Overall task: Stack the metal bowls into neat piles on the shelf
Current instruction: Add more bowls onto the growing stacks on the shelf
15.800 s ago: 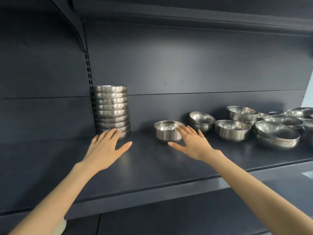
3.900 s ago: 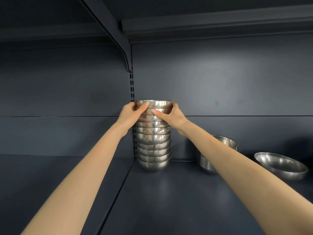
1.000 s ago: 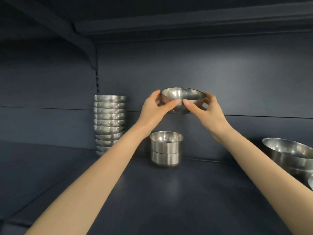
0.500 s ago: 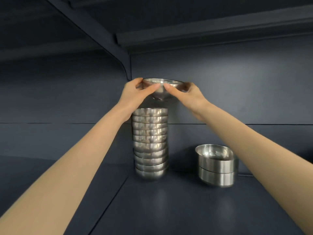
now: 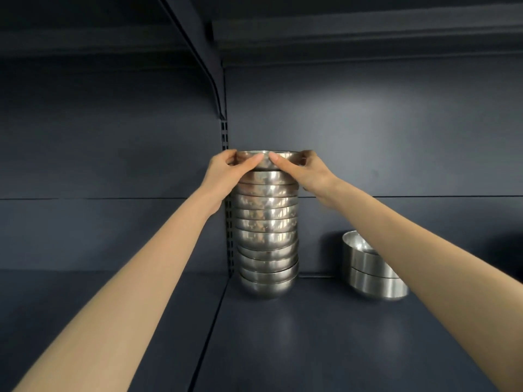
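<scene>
Bowls (image 5: 376, 284) — two, nested — behind right forearm (image 5: 424, 258)

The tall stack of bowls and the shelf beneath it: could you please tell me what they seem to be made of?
The tall stack looks like polished metal, probably stainless steel: silvery, with sharp mirror-like reflections. The shelf seems painted sheet metal, dark blue-grey and satin: soft, blurred glints, base material uncertain.

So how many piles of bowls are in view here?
2: a tall pile by the slotted upright, and a short pile to its right, partly behind the right forearm; more may be hidden there.
</scene>
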`<state>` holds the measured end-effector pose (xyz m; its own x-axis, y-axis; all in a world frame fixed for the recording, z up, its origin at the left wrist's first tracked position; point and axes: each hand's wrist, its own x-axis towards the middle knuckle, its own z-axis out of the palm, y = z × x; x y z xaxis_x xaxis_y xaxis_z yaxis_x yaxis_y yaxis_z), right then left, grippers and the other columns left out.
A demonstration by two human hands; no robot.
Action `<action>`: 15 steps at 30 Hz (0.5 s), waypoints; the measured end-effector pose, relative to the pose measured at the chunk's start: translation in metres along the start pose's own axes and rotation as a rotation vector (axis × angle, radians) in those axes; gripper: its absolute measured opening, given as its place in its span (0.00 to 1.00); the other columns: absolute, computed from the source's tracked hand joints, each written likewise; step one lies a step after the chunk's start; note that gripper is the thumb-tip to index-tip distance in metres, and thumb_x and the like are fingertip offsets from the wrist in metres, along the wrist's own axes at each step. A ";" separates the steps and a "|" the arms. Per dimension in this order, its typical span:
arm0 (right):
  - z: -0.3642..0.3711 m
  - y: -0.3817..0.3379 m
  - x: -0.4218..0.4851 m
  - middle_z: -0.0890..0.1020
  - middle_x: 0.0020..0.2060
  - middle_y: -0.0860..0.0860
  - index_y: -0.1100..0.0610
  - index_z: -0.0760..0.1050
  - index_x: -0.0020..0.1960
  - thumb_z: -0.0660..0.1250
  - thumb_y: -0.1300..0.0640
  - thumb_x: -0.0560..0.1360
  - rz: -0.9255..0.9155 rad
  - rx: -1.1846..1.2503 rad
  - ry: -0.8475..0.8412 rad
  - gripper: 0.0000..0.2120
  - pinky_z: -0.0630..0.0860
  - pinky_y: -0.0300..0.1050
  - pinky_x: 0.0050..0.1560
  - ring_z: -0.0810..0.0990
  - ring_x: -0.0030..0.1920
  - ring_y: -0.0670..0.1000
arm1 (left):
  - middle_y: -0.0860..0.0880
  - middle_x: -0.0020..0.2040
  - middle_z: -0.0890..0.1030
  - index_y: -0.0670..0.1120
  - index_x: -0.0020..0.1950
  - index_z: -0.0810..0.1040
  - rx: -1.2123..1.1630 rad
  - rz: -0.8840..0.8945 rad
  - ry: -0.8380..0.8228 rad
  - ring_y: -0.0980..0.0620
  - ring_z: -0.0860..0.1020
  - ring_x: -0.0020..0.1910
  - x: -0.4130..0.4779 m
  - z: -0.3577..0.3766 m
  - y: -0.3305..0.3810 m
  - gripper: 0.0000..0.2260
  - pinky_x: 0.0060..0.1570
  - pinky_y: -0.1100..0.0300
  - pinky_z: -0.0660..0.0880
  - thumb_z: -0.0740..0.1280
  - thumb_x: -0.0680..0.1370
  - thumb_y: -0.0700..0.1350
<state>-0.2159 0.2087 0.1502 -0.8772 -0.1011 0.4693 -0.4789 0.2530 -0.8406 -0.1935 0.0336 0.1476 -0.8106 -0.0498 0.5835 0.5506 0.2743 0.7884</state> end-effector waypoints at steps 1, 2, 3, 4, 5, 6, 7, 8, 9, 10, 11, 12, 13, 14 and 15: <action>0.000 0.002 0.000 0.76 0.60 0.47 0.57 0.65 0.68 0.73 0.35 0.67 0.010 0.000 0.004 0.40 0.71 0.36 0.45 0.76 0.59 0.47 | 0.57 0.50 0.81 0.45 0.54 0.79 -0.015 -0.007 0.003 0.72 0.77 0.44 0.001 0.000 -0.003 0.14 0.47 0.76 0.72 0.72 0.74 0.52; 0.001 0.004 0.000 0.76 0.59 0.48 0.57 0.65 0.68 0.72 0.34 0.67 0.017 -0.003 0.004 0.40 0.72 0.37 0.46 0.76 0.59 0.47 | 0.56 0.54 0.80 0.45 0.58 0.78 -0.019 -0.021 0.008 0.68 0.77 0.50 0.001 0.001 -0.005 0.18 0.55 0.70 0.73 0.72 0.73 0.54; 0.001 0.006 0.000 0.77 0.59 0.48 0.58 0.65 0.68 0.72 0.33 0.66 0.024 -0.010 0.003 0.42 0.72 0.38 0.48 0.77 0.59 0.48 | 0.56 0.58 0.79 0.45 0.62 0.76 -0.020 -0.040 0.011 0.64 0.76 0.55 0.000 0.003 -0.007 0.23 0.60 0.65 0.71 0.72 0.73 0.56; 0.002 0.007 -0.002 0.76 0.58 0.48 0.58 0.65 0.68 0.72 0.31 0.65 0.033 -0.019 -0.002 0.43 0.74 0.40 0.52 0.77 0.59 0.48 | 0.56 0.59 0.77 0.45 0.64 0.74 -0.018 -0.060 0.011 0.62 0.74 0.57 -0.001 0.003 -0.008 0.26 0.63 0.62 0.69 0.72 0.72 0.57; 0.002 0.009 -0.002 0.76 0.58 0.48 0.58 0.65 0.67 0.71 0.31 0.65 0.041 -0.024 -0.006 0.43 0.75 0.43 0.57 0.76 0.59 0.48 | 0.57 0.58 0.76 0.46 0.65 0.73 -0.019 -0.070 0.007 0.61 0.72 0.57 -0.001 0.004 -0.011 0.26 0.64 0.60 0.68 0.71 0.73 0.58; 0.003 0.012 -0.003 0.76 0.58 0.48 0.58 0.65 0.66 0.71 0.32 0.66 0.046 -0.028 -0.007 0.41 0.75 0.46 0.61 0.76 0.59 0.48 | 0.58 0.57 0.75 0.47 0.64 0.72 -0.023 -0.076 0.004 0.60 0.72 0.58 -0.002 0.005 -0.013 0.24 0.66 0.58 0.67 0.71 0.73 0.58; 0.003 0.014 -0.004 0.76 0.57 0.48 0.58 0.65 0.64 0.71 0.32 0.67 0.044 -0.029 -0.008 0.39 0.74 0.48 0.63 0.76 0.59 0.48 | 0.58 0.56 0.74 0.48 0.66 0.71 -0.029 -0.084 0.004 0.59 0.72 0.59 -0.003 0.005 -0.014 0.26 0.68 0.56 0.67 0.70 0.73 0.58; 0.004 0.016 -0.005 0.75 0.56 0.48 0.58 0.65 0.64 0.70 0.33 0.68 0.044 -0.033 -0.010 0.37 0.74 0.49 0.64 0.76 0.59 0.48 | 0.58 0.57 0.74 0.48 0.68 0.71 -0.025 -0.083 0.006 0.58 0.72 0.60 -0.005 0.005 -0.013 0.27 0.68 0.55 0.67 0.70 0.73 0.59; 0.004 0.016 -0.006 0.75 0.57 0.48 0.58 0.65 0.64 0.70 0.34 0.69 0.042 -0.038 -0.013 0.36 0.73 0.50 0.65 0.75 0.60 0.49 | 0.58 0.58 0.75 0.47 0.67 0.71 -0.029 -0.084 0.001 0.57 0.73 0.61 -0.008 0.004 -0.011 0.29 0.68 0.54 0.67 0.70 0.72 0.61; 0.004 0.015 -0.008 0.75 0.58 0.49 0.59 0.64 0.65 0.70 0.35 0.69 0.039 -0.049 -0.018 0.37 0.73 0.50 0.65 0.75 0.61 0.49 | 0.57 0.60 0.77 0.47 0.67 0.72 -0.026 -0.085 -0.007 0.56 0.74 0.62 -0.011 0.004 -0.008 0.31 0.68 0.52 0.68 0.70 0.71 0.63; 0.003 0.015 -0.008 0.74 0.60 0.50 0.59 0.63 0.67 0.70 0.36 0.70 0.037 -0.060 -0.024 0.38 0.73 0.49 0.66 0.75 0.62 0.50 | 0.55 0.61 0.78 0.48 0.66 0.74 -0.033 -0.086 -0.020 0.55 0.75 0.62 -0.012 0.003 -0.008 0.32 0.68 0.50 0.69 0.71 0.69 0.66; 0.003 0.015 -0.009 0.74 0.60 0.50 0.59 0.62 0.68 0.71 0.36 0.70 0.032 -0.065 -0.028 0.39 0.72 0.49 0.66 0.75 0.62 0.51 | 0.54 0.60 0.79 0.48 0.64 0.75 -0.042 -0.091 -0.029 0.55 0.76 0.61 -0.013 0.002 -0.009 0.32 0.68 0.49 0.69 0.71 0.68 0.67; 0.003 0.015 -0.008 0.74 0.60 0.50 0.59 0.62 0.69 0.71 0.37 0.70 0.027 -0.068 -0.030 0.39 0.72 0.47 0.65 0.75 0.62 0.50 | 0.54 0.59 0.80 0.49 0.62 0.76 -0.055 -0.087 -0.034 0.56 0.77 0.60 -0.014 0.002 -0.010 0.28 0.67 0.50 0.70 0.70 0.69 0.65; 0.004 0.016 -0.009 0.74 0.59 0.50 0.60 0.62 0.69 0.71 0.37 0.70 0.023 -0.071 -0.030 0.38 0.72 0.46 0.64 0.74 0.60 0.50 | 0.55 0.57 0.81 0.51 0.61 0.77 -0.053 -0.083 -0.044 0.58 0.78 0.58 -0.015 0.002 -0.011 0.23 0.67 0.51 0.70 0.70 0.72 0.62; 0.004 0.017 -0.009 0.74 0.58 0.49 0.60 0.62 0.69 0.70 0.37 0.70 0.024 -0.070 -0.027 0.39 0.72 0.45 0.64 0.74 0.60 0.49 | 0.56 0.56 0.81 0.51 0.60 0.77 -0.056 -0.077 -0.052 0.59 0.78 0.57 -0.016 0.003 -0.013 0.19 0.66 0.52 0.71 0.69 0.74 0.59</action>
<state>-0.2160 0.2099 0.1300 -0.8896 -0.1197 0.4407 -0.4547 0.3221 -0.8304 -0.1882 0.0332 0.1277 -0.8594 -0.0189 0.5110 0.4953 0.2178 0.8410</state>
